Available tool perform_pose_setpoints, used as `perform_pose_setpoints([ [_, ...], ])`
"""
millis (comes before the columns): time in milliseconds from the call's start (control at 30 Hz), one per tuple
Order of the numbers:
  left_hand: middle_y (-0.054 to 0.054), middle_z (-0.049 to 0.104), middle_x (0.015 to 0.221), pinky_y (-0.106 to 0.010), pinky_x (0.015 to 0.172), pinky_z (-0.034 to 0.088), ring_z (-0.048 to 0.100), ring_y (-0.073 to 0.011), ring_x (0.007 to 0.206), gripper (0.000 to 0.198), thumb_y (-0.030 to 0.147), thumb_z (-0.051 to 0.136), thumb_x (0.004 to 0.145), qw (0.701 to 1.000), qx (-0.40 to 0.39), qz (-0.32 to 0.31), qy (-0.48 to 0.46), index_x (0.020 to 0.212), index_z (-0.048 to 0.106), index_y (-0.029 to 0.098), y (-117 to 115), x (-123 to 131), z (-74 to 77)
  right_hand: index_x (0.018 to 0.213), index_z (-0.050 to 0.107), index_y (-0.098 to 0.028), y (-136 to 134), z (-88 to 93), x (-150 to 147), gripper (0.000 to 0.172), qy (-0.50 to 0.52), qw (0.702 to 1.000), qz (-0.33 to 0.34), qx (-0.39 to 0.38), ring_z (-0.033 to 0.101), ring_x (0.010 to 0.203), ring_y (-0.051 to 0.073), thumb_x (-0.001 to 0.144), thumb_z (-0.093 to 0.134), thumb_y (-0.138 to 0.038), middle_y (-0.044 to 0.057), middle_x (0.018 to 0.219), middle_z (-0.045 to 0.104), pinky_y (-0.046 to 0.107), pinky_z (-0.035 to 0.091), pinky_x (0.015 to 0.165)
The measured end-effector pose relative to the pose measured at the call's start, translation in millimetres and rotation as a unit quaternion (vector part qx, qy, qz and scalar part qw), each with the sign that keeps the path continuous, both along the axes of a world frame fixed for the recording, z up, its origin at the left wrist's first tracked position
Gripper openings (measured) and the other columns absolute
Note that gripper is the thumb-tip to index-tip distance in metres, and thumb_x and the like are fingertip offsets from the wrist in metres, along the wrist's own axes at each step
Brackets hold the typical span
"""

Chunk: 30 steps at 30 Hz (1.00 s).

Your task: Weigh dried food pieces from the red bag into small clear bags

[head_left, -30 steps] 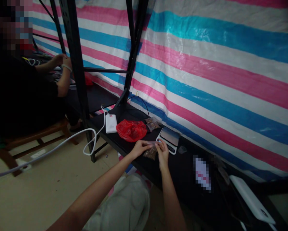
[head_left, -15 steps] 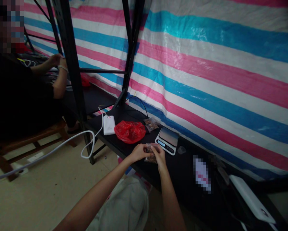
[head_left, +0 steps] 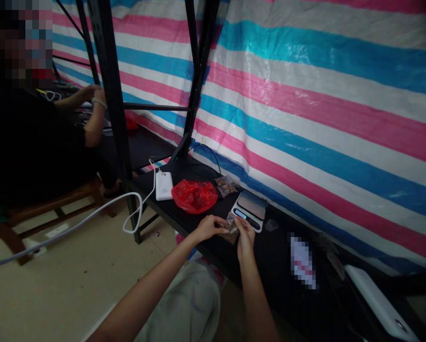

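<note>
Between my two hands is a small clear zip bag (head_left: 230,234) with brown bits inside, held over the near edge of the black table. My left hand (head_left: 211,227) pinches its left side. At its upper right, the fingers of my right hand (head_left: 246,233) are closed on the bag. Just beyond my hands stands a white kitchen scale (head_left: 250,209) with a silver plate and a lit display. Left of the scale lies an open red plastic bag (head_left: 194,196). Behind that, against the sheet, are filled clear bags (head_left: 227,185) with similar brown contents.
A white power bank (head_left: 164,185) with a white cable (head_left: 140,209) sits at the left. Right of the scale is a small clear cup (head_left: 270,224). Another white device (head_left: 378,299) lies far right. A black rack post (head_left: 111,95) separates me from a seated person (head_left: 38,137).
The bag has turned and tilted in my hands, and its brown contents show more. My right hand has shifted from the bag's top to its right side. The view has moved slightly.
</note>
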<state>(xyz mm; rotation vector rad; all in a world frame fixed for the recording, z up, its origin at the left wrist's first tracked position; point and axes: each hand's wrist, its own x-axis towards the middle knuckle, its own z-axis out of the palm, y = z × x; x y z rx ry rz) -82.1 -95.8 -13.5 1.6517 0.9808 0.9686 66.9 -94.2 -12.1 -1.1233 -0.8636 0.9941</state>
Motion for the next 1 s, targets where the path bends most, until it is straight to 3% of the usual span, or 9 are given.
perform_pose_setpoints([
  [133,-0.003,0.068,0.079,-0.021,0.068,0.043,0.061,-0.0156,0.074,0.038,0.044,0.066,0.064,1.0,0.018,0.009,0.014,0.09,0.068,0.015,-0.6,-1.1,-0.3,0.087,0.067,-0.016,-1.3,5.3,-4.4,0.038,-0.043,0.996,0.072,0.018,0.063,0.084,0.022,0.054,0.075,-0.034,0.007,0.091,0.069,0.035,0.049,0.076],
  [200,-0.002,0.068,0.078,-0.02,0.068,0.042,0.06,-0.0148,0.073,0.036,0.043,0.065,0.066,0.999,0.033,0.013,0.035,0.089,0.068,0.016,-1.3,-1.8,0.7,0.085,0.067,-0.016,-2.1,7.1,-7.4,0.036,-0.056,0.994,0.098,0.011,0.063,0.085,0.022,0.053,0.075,-0.032,0.007,0.09,0.069,0.036,0.049,0.078],
  [300,-0.003,0.069,0.082,-0.021,0.069,0.042,0.061,-0.0155,0.075,0.038,0.043,0.065,0.066,0.999,0.026,-0.002,0.025,0.092,0.068,0.016,-1.0,-1.7,-0.1,0.078,0.068,-0.015,-4.0,7.8,-9.1,0.031,-0.034,0.997,0.072,-0.009,0.064,0.078,0.022,0.053,0.075,-0.032,0.007,0.081,0.07,0.037,0.05,0.076],
  [567,-0.005,0.069,0.088,-0.024,0.074,0.044,0.062,-0.0182,0.081,0.038,0.044,0.064,0.067,0.999,0.01,-0.031,0.006,0.093,0.068,0.017,-1.0,-0.2,-1.2,0.08,0.068,-0.015,-5.4,6.1,-4.2,0.033,-0.02,0.999,0.04,-0.001,0.063,0.081,0.023,0.056,0.074,-0.037,0.008,0.081,0.069,0.038,0.048,0.078],
  [700,-0.006,0.068,0.093,-0.024,0.077,0.043,0.06,-0.0178,0.085,0.038,0.045,0.052,0.078,0.998,0.049,0.023,-0.026,0.095,0.067,0.015,-4.2,-0.9,7.9,0.079,0.068,-0.017,-3.4,3.0,-5.1,0.028,-0.099,0.991,0.085,0.04,0.059,0.091,0.023,0.062,0.069,-0.039,0.008,0.095,0.065,0.038,0.045,0.084],
  [800,-0.007,0.068,0.085,-0.024,0.071,0.044,0.06,-0.0172,0.077,0.036,0.043,0.056,0.076,0.99,0.052,0.093,-0.09,0.089,0.067,0.011,-3.6,-1.7,6.8,0.074,0.068,-0.018,-3.2,0.4,-7.4,0.021,-0.177,0.972,0.133,0.082,0.055,0.098,0.022,0.064,0.067,-0.037,0.007,0.102,0.061,0.036,0.043,0.087],
  [1000,-0.008,0.068,0.076,-0.025,0.065,0.046,0.061,-0.0173,0.069,0.032,0.04,0.062,0.071,0.979,-0.002,0.154,-0.135,0.078,0.068,0.01,-0.1,-4.2,-3.5,0.079,0.064,-0.019,-2.5,-5.0,-6.6,0.024,-0.195,0.973,0.091,0.08,0.056,0.087,0.018,0.067,0.064,-0.039,0.004,0.088,0.061,0.033,0.043,0.083],
])
